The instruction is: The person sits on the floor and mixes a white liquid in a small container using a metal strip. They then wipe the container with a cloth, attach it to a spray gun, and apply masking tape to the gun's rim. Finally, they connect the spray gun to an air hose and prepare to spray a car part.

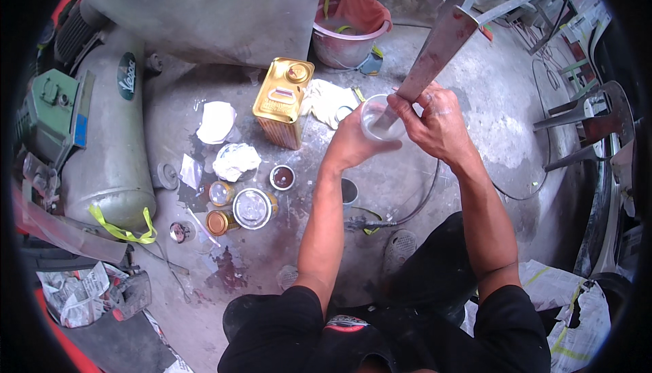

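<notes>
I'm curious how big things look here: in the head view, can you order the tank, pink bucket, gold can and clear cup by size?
1. Tank
2. Pink bucket and gold can: too alike to rank
3. Clear cup

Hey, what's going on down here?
The person's left hand holds a clear cup, while the right hand grips a flat stick whose lower end is inside the cup. Beyond, to the left, a gold can stands on the floor; a white-rimmed tin sits nearer.
</notes>
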The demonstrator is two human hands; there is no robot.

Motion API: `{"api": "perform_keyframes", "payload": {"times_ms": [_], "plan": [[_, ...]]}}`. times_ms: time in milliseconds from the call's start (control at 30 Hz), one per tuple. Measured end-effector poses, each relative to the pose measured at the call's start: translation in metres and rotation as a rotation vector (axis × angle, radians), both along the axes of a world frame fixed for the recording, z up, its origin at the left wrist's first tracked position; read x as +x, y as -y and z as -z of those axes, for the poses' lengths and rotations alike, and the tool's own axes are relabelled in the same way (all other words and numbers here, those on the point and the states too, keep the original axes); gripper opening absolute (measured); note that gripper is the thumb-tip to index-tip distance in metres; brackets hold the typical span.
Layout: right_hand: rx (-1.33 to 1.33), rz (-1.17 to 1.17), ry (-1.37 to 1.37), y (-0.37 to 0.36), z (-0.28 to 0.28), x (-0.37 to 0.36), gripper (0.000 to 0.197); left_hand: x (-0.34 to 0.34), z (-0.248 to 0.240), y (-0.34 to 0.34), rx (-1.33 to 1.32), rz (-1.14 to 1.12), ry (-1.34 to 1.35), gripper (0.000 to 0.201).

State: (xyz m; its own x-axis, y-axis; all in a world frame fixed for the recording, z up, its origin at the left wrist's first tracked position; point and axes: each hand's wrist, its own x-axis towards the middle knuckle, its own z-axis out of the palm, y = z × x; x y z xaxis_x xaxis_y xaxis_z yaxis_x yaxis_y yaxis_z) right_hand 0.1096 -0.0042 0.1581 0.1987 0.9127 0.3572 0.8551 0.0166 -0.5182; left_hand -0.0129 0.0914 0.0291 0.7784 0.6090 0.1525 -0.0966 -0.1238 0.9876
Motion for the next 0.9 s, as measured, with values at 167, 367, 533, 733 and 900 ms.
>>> {"api": "perform_keyframes", "payload": {"times_ms": [167,367,533,733,900], "plan": [[0.027,-0.050,-0.077,-0.001,0.000,-0.005,0.017,0.001,0.001,-0.001,-0.024,-0.003,0.016,0.068],[0.129,-0.027,0.022,-0.002,0.001,-0.004,0.017,-0.002,-0.005,0.002,-0.019,-0.011,-0.004,0.062],[-0.011,-0.007,0.003,0.001,-0.005,-0.002,0.016,-0.002,-0.006,0.001,0.020,-0.016,0.025,0.059],[0.021,-0.024,-0.044,0.000,-0.003,-0.005,0.017,-0.001,-0.001,0.000,-0.035,-0.008,0.010,0.070],[0.056,-0.021,-0.025,0.001,-0.002,0.000,0.017,-0.002,-0.008,0.005,0.005,-0.028,0.004,0.062]]}}
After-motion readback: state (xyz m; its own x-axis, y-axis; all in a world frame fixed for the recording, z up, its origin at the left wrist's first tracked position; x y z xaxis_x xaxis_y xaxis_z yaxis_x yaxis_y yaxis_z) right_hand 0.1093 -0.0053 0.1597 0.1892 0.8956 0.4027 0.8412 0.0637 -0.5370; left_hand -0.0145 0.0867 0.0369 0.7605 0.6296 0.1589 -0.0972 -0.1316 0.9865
